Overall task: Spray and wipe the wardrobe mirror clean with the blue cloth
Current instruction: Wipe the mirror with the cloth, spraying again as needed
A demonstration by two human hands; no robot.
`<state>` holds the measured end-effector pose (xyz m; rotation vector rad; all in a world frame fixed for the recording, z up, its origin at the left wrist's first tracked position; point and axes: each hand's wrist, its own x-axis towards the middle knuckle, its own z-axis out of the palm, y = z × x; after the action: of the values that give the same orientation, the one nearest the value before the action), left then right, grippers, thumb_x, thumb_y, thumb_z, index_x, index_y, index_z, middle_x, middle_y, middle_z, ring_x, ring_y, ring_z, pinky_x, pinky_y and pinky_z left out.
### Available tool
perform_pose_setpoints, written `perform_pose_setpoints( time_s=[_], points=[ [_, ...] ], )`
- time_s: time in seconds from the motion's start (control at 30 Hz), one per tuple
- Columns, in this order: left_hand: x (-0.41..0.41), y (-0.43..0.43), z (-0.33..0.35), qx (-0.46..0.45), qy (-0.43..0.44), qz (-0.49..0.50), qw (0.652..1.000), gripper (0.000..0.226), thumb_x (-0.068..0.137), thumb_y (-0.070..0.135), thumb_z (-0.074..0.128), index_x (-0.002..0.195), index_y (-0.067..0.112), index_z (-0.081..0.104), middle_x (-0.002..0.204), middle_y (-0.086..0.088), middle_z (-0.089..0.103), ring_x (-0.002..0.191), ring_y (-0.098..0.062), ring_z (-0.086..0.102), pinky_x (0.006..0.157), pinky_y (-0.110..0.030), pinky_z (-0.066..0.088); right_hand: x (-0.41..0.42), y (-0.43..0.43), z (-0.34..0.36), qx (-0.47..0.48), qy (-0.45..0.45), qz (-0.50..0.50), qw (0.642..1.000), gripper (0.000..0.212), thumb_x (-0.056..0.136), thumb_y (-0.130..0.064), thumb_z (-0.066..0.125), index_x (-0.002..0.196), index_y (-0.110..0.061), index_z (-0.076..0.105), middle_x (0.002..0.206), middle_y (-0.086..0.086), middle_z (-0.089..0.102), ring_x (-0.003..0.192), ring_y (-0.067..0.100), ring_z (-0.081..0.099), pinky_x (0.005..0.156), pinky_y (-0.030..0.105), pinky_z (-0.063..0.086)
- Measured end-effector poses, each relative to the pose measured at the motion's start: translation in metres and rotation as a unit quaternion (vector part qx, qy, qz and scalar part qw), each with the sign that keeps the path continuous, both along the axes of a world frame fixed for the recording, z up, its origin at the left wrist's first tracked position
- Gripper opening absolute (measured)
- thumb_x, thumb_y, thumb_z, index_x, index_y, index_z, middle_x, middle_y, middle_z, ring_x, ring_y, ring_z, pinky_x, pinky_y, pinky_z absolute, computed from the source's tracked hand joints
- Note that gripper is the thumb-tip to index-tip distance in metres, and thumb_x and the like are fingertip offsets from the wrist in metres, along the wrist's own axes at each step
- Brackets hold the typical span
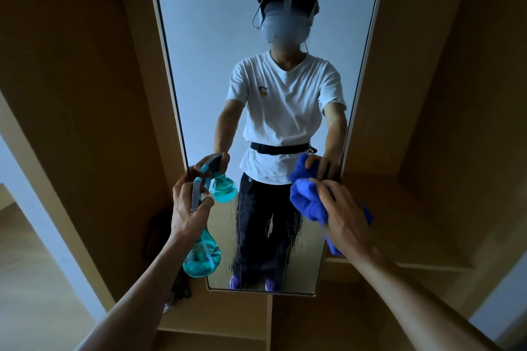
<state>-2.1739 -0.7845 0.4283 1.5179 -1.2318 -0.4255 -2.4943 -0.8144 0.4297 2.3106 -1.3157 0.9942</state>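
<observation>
Head view: looking down at a tall mirror set in a wooden wardrobe, both arms reaching forward.
Left hand: grips the neck of the spray bottle, fingers curled round the grey trigger head, thumb wrapped across the front.
Spray bottle: clear teal, round body hanging below the hand, partly filled with liquid; nozzle points at the glass near the mirror's left edge. Can't tell if the nozzle touches the glass.
Right hand: holds the blue cloth, fingers bent and close together, digging into the bunched fabric.
Blue cloth: bunched up, low on the mirror near its right edge; it meets its own reflection, so it's on the glass. A tail of it hangs below the hand.
Mirror surface: wet streaks run down the lower middle, between the two hands.
Reflection: person in a white T-shirt, dark trousers and black waist strap, wearing a headset; bottle and cloth mirrored.
Lower left: dark object against the wardrobe side, too dim to identify.
</observation>
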Motion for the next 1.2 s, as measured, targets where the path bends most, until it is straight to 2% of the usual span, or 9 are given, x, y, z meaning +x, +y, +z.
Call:
perform_pose_setpoints(
  time_s=[0.07,0.17,0.4,0.53,0.77,0.87,0.97,1.1,1.2],
  points=[
    [-0.003,0.001,0.001,-0.010,0.000,0.001,1.000,0.038,0.077,0.040,0.054,0.112,0.024,0.053,0.152,0.003,0.034,0.111,-0.020,0.049,0.082,-0.035,0.046,0.007,0.002,0.011,-0.015,-0.067,-0.025,0.997,0.061,0.077,-0.001,0.069,0.130,-0.015,0.043,0.116,0.006,0.056,0.101,0.028,0.060,0.064,0.037,0.055],
    [-0.003,0.000,0.000,-0.012,0.000,-0.001,1.000,0.041,0.077,0.039,0.054,0.112,0.017,0.056,0.151,0.002,0.035,0.108,-0.019,0.049,0.079,-0.032,0.042,0.019,0.001,0.031,-0.055,-0.128,-0.062,0.988,0.052,0.078,-0.005,0.071,0.123,-0.013,0.046,0.111,0.007,0.059,0.100,0.027,0.061,0.063,0.034,0.056],
    [-0.001,0.003,0.007,-0.028,0.022,-0.003,0.999,0.042,0.078,0.036,0.055,0.113,0.014,0.059,0.133,0.004,0.044,0.110,-0.019,0.049,0.076,-0.024,0.042,0.016,-0.006,0.034,-0.067,-0.178,-0.109,0.976,0.042,0.081,-0.014,0.065,0.119,-0.008,0.047,0.110,0.012,0.057,0.096,0.031,0.061,0.058,0.034,0.055],
    [0.000,0.003,0.009,-0.036,0.044,-0.003,0.998,0.036,0.079,0.035,0.055,0.114,0.026,0.051,0.123,-0.002,0.049,0.106,-0.021,0.051,0.082,-0.038,0.046,0.014,-0.009,0.029,-0.073,-0.208,-0.114,0.969,0.039,0.082,-0.011,0.068,0.113,-0.009,0.043,0.103,0.013,0.058,0.086,0.032,0.063,0.053,0.029,0.048],
    [0.001,0.006,0.009,-0.029,0.058,-0.014,0.998,0.038,0.078,0.034,0.055,0.116,0.032,0.048,0.121,-0.001,0.051,0.107,-0.021,0.052,0.085,-0.042,0.044,0.016,-0.013,0.020,-0.072,-0.224,-0.109,0.966,0.044,0.083,-0.009,0.071,0.117,-0.007,0.044,0.106,0.012,0.055,0.091,0.029,0.062,0.055,0.032,0.053],
    [0.003,0.005,0.012,-0.019,0.067,-0.013,0.997,0.041,0.077,0.035,0.055,0.117,0.031,0.048,0.120,-0.001,0.052,0.105,-0.021,0.052,0.087,-0.045,0.047,0.024,-0.013,0.020,-0.060,-0.236,-0.118,0.963,0.040,0.087,-0.014,0.069,0.118,-0.004,0.046,0.108,0.012,0.054,0.091,0.029,0.061,0.056,0.027,0.047],
    [0.007,0.005,0.012,-0.012,0.071,-0.015,0.997,0.039,0.076,0.036,0.055,0.115,0.031,0.050,0.116,-0.004,0.054,0.102,-0.022,0.054,0.085,-0.045,0.046,0.029,-0.015,0.019,-0.027,-0.255,-0.114,0.960,0.039,0.089,-0.023,0.064,0.119,-0.006,0.046,0.108,0.012,0.055,0.090,0.029,0.062,0.059,0.030,0.051],
    [0.010,0.009,0.012,-0.013,0.079,-0.022,0.997,0.025,0.077,0.035,0.055,0.098,0.046,0.051,0.108,0.000,0.057,0.093,-0.014,0.055,0.078,-0.041,0.046,0.041,-0.015,0.018,0.005,-0.261,-0.099,0.960,0.035,0.092,-0.033,0.055,0.118,-0.011,0.048,0.111,0.007,0.057,0.095,0.024,0.063,0.064,0.038,0.057],
    [0.015,0.009,0.013,-0.010,0.082,-0.018,0.996,0.025,0.077,0.033,0.055,0.101,0.034,0.054,0.099,0.001,0.058,0.087,-0.021,0.056,0.071,-0.040,0.045,0.064,-0.010,0.015,0.015,-0.249,-0.100,0.963,0.040,0.088,-0.024,0.062,0.123,-0.012,0.047,0.117,0.009,0.055,0.100,0.024,0.061,0.073,0.032,0.053]
  ],
)
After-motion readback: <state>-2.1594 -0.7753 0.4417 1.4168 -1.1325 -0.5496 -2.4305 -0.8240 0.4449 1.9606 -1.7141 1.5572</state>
